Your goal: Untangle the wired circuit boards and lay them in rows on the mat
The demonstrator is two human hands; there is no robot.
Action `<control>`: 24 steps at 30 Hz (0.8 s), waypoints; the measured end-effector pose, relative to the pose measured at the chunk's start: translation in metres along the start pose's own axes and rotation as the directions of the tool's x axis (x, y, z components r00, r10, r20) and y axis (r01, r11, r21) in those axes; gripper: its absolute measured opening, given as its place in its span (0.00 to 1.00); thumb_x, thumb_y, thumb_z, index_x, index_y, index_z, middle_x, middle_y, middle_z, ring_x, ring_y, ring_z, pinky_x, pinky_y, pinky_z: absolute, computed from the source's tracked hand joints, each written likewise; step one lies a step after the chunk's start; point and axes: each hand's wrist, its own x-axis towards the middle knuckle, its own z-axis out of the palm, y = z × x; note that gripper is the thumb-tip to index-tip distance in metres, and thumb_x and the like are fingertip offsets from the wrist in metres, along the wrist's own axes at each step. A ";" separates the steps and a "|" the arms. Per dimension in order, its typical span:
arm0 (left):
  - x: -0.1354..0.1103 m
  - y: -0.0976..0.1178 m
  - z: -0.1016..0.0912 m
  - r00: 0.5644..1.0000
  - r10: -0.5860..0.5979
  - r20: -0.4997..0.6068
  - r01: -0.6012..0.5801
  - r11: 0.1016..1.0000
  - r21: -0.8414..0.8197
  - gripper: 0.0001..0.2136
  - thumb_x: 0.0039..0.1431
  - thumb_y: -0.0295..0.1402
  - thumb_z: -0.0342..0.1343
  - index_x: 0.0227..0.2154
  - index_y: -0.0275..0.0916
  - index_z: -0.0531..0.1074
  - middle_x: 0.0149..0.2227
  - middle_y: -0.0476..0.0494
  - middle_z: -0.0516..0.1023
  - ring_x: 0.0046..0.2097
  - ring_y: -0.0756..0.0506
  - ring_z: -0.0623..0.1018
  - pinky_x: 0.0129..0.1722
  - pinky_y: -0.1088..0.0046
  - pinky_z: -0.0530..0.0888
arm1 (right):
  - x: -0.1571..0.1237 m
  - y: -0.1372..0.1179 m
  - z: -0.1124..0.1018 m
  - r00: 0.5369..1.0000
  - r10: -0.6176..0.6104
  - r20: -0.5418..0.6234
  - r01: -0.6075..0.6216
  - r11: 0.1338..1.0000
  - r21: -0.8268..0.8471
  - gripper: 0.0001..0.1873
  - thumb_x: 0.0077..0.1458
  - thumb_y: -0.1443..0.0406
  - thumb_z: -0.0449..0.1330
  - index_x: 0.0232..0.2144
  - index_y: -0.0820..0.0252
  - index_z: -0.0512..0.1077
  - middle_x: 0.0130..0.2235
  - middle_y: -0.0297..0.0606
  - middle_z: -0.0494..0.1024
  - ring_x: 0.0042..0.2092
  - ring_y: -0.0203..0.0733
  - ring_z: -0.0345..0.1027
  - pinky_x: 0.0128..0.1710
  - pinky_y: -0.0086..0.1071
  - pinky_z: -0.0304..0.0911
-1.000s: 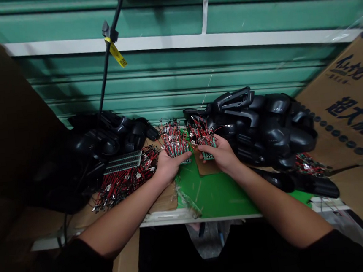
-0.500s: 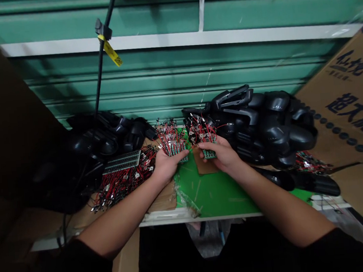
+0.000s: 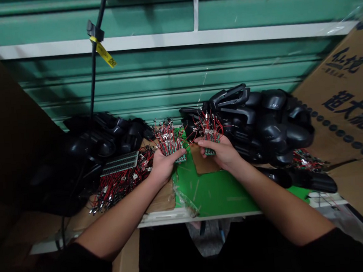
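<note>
My left hand (image 3: 164, 166) is closed on a panel of small green circuit boards (image 3: 173, 147), its thumb lying across the lower edge. Red and black wires stick up from that panel. A similar wired circuit board panel (image 3: 210, 141) is pinched in my right hand (image 3: 223, 152), wires upward. The two panels are held side by side, a small gap apart, above the green mat (image 3: 218, 196). To the left of my left hand lies a heap of wired circuit boards (image 3: 118, 181) with a bare-looking board panel (image 3: 120, 163) on top.
Black plastic housings (image 3: 275, 123) are piled at the right, and more black housings (image 3: 111, 135) at the left. A cardboard piece (image 3: 204, 163) lies on the mat. A large cardboard box (image 3: 347, 108) stands right. Behind is a green shutter wall (image 3: 151, 83); a black pole (image 3: 95, 71) rises at left.
My right hand has tilted its circuit board panel more upright and shifted it slightly away from the left one. My left hand keeps its hold. The whole view has shifted a little.
</note>
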 end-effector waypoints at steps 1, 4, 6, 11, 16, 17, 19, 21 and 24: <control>0.000 0.000 0.000 1.000 -0.001 0.007 0.001 1.000 0.012 0.20 0.45 0.34 0.78 0.39 0.32 0.80 0.39 0.39 0.84 0.37 0.45 0.81 0.42 0.67 0.78 | 0.000 0.001 0.001 1.000 0.003 -0.010 -0.003 1.000 0.000 0.26 0.41 0.58 0.77 0.39 0.68 0.78 0.31 0.39 0.78 0.27 0.35 0.68 0.24 0.29 0.62; 0.000 -0.002 -0.002 0.999 -0.032 0.041 0.030 0.998 0.047 0.20 0.45 0.35 0.78 0.39 0.31 0.81 0.39 0.39 0.84 0.37 0.45 0.81 0.43 0.67 0.78 | 0.001 0.004 0.002 1.000 -0.001 -0.019 0.001 1.000 0.012 0.25 0.43 0.58 0.77 0.40 0.68 0.79 0.30 0.39 0.78 0.28 0.35 0.68 0.24 0.29 0.62; 0.000 -0.002 -0.002 0.997 -0.049 0.063 0.045 0.997 0.067 0.20 0.44 0.35 0.78 0.39 0.32 0.81 0.39 0.39 0.84 0.37 0.45 0.81 0.43 0.67 0.77 | 0.002 0.006 0.001 1.000 -0.002 -0.005 0.003 1.000 0.019 0.24 0.44 0.58 0.77 0.40 0.68 0.79 0.28 0.38 0.76 0.28 0.36 0.68 0.23 0.29 0.62; -0.001 -0.001 -0.001 0.995 -0.071 0.069 0.067 0.995 0.068 0.18 0.44 0.36 0.78 0.36 0.32 0.81 0.36 0.40 0.83 0.35 0.46 0.80 0.40 0.69 0.77 | 0.002 0.009 0.000 1.000 -0.028 -0.012 0.028 0.999 0.036 0.22 0.43 0.58 0.77 0.34 0.66 0.75 0.29 0.38 0.77 0.28 0.36 0.68 0.21 0.29 0.61; -0.001 0.000 0.001 0.997 -0.063 0.039 0.062 0.998 0.014 0.18 0.45 0.36 0.77 0.35 0.32 0.80 0.34 0.41 0.83 0.34 0.46 0.80 0.39 0.70 0.78 | 0.001 0.008 0.000 1.000 0.008 -0.025 -0.008 1.000 0.003 0.27 0.40 0.59 0.78 0.37 0.63 0.71 0.29 0.35 0.77 0.26 0.37 0.69 0.20 0.29 0.61; -0.001 0.001 0.001 0.998 -0.061 0.026 0.061 0.998 0.000 0.18 0.45 0.36 0.78 0.35 0.32 0.80 0.34 0.41 0.83 0.33 0.46 0.80 0.38 0.70 0.78 | 0.001 0.007 -0.001 1.000 0.013 -0.026 -0.013 1.000 -0.010 0.28 0.40 0.59 0.78 0.38 0.62 0.71 0.30 0.35 0.77 0.26 0.37 0.69 0.19 0.28 0.61; -0.001 0.003 0.002 0.998 -0.060 -0.005 0.060 0.998 -0.027 0.19 0.44 0.35 0.78 0.36 0.32 0.80 0.34 0.41 0.84 0.33 0.46 0.81 0.38 0.69 0.79 | 0.001 0.008 -0.002 1.000 0.007 -0.025 -0.008 0.999 -0.033 0.30 0.39 0.59 0.79 0.40 0.62 0.70 0.31 0.35 0.78 0.26 0.37 0.70 0.18 0.28 0.60; -0.001 0.005 0.003 0.998 -0.061 -0.035 0.059 0.997 -0.050 0.20 0.43 0.35 0.78 0.38 0.32 0.80 0.36 0.40 0.84 0.34 0.45 0.81 0.39 0.67 0.79 | 0.001 0.009 -0.003 1.000 -0.007 -0.023 0.006 0.999 -0.054 0.30 0.38 0.59 0.79 0.40 0.62 0.70 0.32 0.35 0.78 0.26 0.37 0.70 0.17 0.28 0.60; -0.002 0.008 0.004 0.997 -0.051 -0.053 0.047 0.997 -0.067 0.21 0.43 0.36 0.78 0.38 0.31 0.80 0.36 0.38 0.84 0.35 0.43 0.82 0.41 0.66 0.80 | 0.001 0.011 -0.003 1.000 -0.010 0.003 0.010 0.994 -0.108 0.28 0.40 0.59 0.78 0.39 0.61 0.70 0.30 0.34 0.77 0.25 0.38 0.70 0.17 0.28 0.59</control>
